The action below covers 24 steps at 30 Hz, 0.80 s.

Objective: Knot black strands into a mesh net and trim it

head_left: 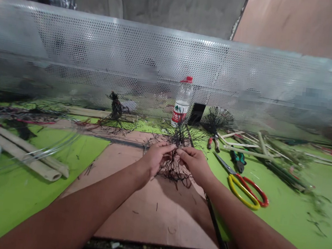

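Observation:
Both hands grip a bundle of thin black wires (175,171) with branching, twig-like ends, held over a brown board (131,220). My left hand (158,155) pinches the bundle's middle from the left, thumb and forefinger together. From the right, my right hand (193,161) pinches it at nearly the same spot. Wire tips fan out above and below the fingers. Whatever lies between the fingertips is too small to make out. Scissors (240,185) with one yellow and one red handle lie right of my right hand, beside green-handled pliers (238,159).
A red-capped bottle (182,104) and a dark upright phone-like slab (197,114) stand behind the hands. More black wire bunches (116,107) sit nearby. Bamboo pieces (24,154) lie left, with green stalks (286,172) right. Behind runs a perforated metal panel (102,49).

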Motion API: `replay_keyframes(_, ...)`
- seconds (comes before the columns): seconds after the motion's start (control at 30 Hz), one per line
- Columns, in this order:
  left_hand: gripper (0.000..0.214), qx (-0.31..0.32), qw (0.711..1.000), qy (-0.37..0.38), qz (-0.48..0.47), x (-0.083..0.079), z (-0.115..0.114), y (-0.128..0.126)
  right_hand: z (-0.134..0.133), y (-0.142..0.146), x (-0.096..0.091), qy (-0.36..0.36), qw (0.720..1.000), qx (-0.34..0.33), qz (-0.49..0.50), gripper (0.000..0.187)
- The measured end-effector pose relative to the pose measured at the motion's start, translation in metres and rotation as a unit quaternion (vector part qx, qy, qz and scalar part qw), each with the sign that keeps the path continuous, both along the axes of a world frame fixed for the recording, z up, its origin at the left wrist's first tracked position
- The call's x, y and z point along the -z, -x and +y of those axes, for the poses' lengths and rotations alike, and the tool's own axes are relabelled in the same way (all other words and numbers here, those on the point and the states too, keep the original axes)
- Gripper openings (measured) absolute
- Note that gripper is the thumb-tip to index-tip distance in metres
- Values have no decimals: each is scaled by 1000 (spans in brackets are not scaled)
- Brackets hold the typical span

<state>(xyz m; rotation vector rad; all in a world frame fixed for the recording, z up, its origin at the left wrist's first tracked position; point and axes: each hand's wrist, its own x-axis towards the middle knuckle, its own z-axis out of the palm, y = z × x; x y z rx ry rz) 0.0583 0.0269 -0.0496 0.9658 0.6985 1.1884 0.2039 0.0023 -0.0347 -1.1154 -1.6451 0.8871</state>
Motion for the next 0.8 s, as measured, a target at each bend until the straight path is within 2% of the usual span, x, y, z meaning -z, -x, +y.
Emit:
replay_keyframes(0.07, 26, 0, 1000, 7, -14, -1, 3, 3, 2, -4, -3, -9, 1000, 24, 3, 31)
replay_keyframes(0.13, 26, 7, 1000, 8, -10, -2, 5, 6, 3, -8, -6, -30, 998, 39, -35, 28)
replay_keyframes(0.27, 24, 8, 1000, -12, 16, -7, 5, 11, 4, -14, -8, -30, 988, -7, -152, 26)
replay_keyframes(0.33, 22, 0, 999, -20, 36, -8, 6, 13, 3, -16, -6, -8, 985, -38, -169, 28)
replay_keyframes(0.4, 21, -3, 997, -32, 65, -7, 6, 14, 2, -17, -5, 17, 987, -63, -149, 30)
replay_keyframes(0.5, 23, -11, 989, -75, 130, -2, 4, 10, 0, -13, -5, 51, 993, -65, -81, 32)
replay_keyframes(0.7, 29, -80, 932, -219, 277, 11, -4, -7, -2, -8, -4, 129, 989, -74, 21, 28)
replay_keyframes(0.8, 31, -70, 929, -225, 287, 14, -2, -9, -2, -8, -2, 160, 981, -81, 72, 26)
